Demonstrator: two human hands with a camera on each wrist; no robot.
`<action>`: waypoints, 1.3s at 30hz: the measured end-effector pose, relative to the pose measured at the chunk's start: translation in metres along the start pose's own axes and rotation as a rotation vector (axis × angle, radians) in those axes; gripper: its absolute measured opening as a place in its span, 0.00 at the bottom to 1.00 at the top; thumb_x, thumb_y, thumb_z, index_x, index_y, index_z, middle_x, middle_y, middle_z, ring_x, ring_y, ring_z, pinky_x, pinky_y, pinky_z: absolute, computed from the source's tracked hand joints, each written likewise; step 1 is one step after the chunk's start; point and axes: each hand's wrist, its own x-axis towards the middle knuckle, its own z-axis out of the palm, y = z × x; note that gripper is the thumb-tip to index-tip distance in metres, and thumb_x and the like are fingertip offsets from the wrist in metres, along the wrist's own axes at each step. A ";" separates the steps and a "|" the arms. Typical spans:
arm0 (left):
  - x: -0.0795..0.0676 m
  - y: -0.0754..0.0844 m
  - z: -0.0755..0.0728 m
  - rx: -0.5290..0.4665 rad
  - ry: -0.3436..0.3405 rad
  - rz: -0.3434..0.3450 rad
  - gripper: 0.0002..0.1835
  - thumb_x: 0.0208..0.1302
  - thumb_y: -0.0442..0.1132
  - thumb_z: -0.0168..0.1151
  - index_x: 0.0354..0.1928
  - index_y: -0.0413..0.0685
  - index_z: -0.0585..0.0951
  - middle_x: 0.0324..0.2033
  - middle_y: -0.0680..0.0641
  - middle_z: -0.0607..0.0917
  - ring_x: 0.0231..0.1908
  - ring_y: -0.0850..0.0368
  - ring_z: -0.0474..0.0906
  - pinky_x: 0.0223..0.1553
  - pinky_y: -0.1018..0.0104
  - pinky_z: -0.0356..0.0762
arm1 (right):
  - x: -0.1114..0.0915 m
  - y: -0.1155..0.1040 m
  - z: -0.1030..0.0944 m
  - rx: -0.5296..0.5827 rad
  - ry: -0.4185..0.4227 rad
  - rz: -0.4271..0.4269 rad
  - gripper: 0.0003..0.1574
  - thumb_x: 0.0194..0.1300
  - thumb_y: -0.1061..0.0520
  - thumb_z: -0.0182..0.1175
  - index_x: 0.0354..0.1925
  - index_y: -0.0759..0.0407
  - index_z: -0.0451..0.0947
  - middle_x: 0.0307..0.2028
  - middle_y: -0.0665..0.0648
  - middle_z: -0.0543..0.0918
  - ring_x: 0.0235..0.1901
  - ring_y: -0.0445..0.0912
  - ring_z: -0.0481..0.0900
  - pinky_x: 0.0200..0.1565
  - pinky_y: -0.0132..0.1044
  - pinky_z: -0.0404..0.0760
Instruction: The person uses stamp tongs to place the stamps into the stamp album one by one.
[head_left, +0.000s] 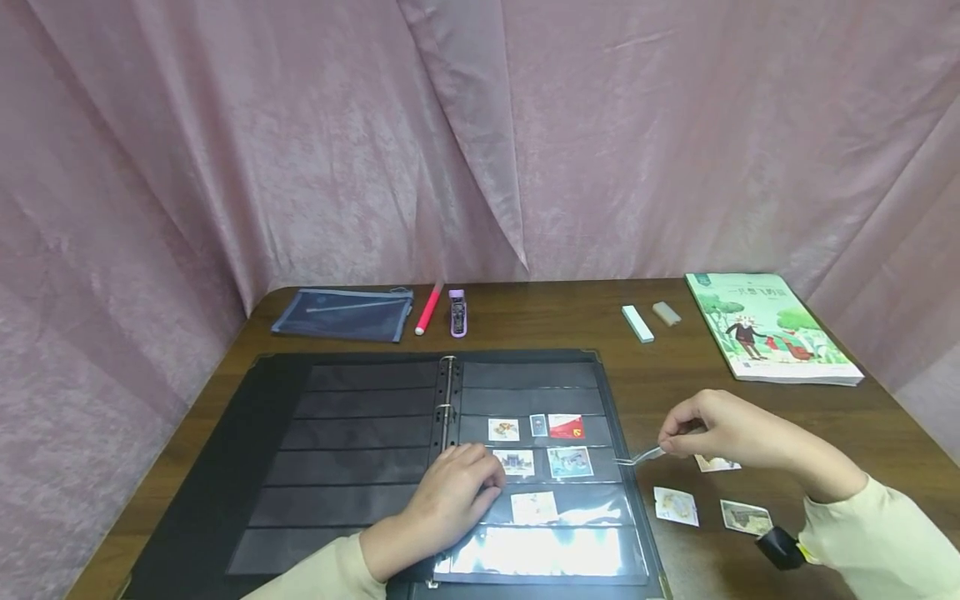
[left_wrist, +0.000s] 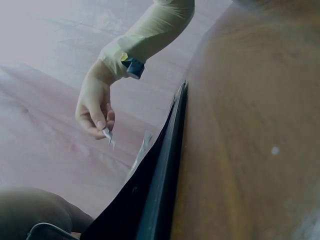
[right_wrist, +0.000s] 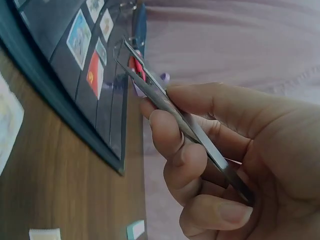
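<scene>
While the left hand point(head_left: 456, 490) rests on the album point(head_left: 240, 450), fingers loosely bent and apparently holding nothing, though its underside is hidden, the right hand point(head_left: 716, 433) pinches tweezers point(right_wrist: 212, 150) in a firm-looking grip; tips parted, nothing between; loose stamps point(head_left: 676, 507) lie on the table point(head_left: 652, 375) right of the album; stamps look light, thin, easily creased, best taken flat near an edge; tweezers seem stiff, smooth, best held mid-shank.

The tweezers point(right_wrist: 212, 150) are silver, the album point(head_left: 232, 450) black. The table point(head_left: 540, 321) is brown; by its far right corner, the book point(head_left: 772, 327) is mostly green.
</scene>
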 end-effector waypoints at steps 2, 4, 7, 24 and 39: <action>0.000 0.000 0.000 0.001 -0.002 0.002 0.05 0.50 0.41 0.64 0.28 0.59 0.77 0.27 0.62 0.74 0.32 0.68 0.69 0.38 0.71 0.67 | -0.007 0.004 -0.001 -0.002 0.012 0.008 0.05 0.58 0.53 0.58 0.29 0.51 0.80 0.21 0.42 0.78 0.19 0.28 0.65 0.20 0.26 0.67; 0.001 0.000 -0.001 0.000 -0.001 0.002 0.05 0.50 0.40 0.64 0.28 0.59 0.77 0.27 0.62 0.74 0.32 0.68 0.69 0.38 0.71 0.67 | -0.013 0.007 -0.002 0.001 0.017 0.020 0.04 0.58 0.54 0.58 0.29 0.50 0.79 0.21 0.42 0.77 0.17 0.28 0.64 0.19 0.26 0.66; 0.000 0.000 -0.001 -0.002 0.003 0.004 0.05 0.50 0.40 0.64 0.28 0.59 0.77 0.27 0.62 0.74 0.32 0.68 0.68 0.38 0.71 0.66 | -0.021 0.013 -0.003 0.023 0.012 0.034 0.04 0.58 0.56 0.57 0.30 0.52 0.79 0.20 0.42 0.76 0.16 0.28 0.63 0.17 0.26 0.66; 0.000 -0.002 0.002 -0.008 0.018 0.019 0.06 0.50 0.40 0.65 0.28 0.59 0.77 0.26 0.62 0.73 0.31 0.69 0.67 0.35 0.73 0.64 | -0.067 0.055 0.004 0.063 -0.014 0.055 0.07 0.60 0.61 0.54 0.30 0.53 0.78 0.20 0.38 0.74 0.18 0.27 0.66 0.17 0.28 0.69; 0.000 -0.001 0.001 -0.005 0.016 0.014 0.06 0.49 0.39 0.65 0.28 0.58 0.77 0.27 0.62 0.75 0.31 0.68 0.68 0.37 0.72 0.66 | -0.077 0.077 0.013 0.200 -0.042 -0.018 0.11 0.60 0.67 0.51 0.30 0.55 0.78 0.17 0.49 0.74 0.19 0.26 0.66 0.15 0.28 0.68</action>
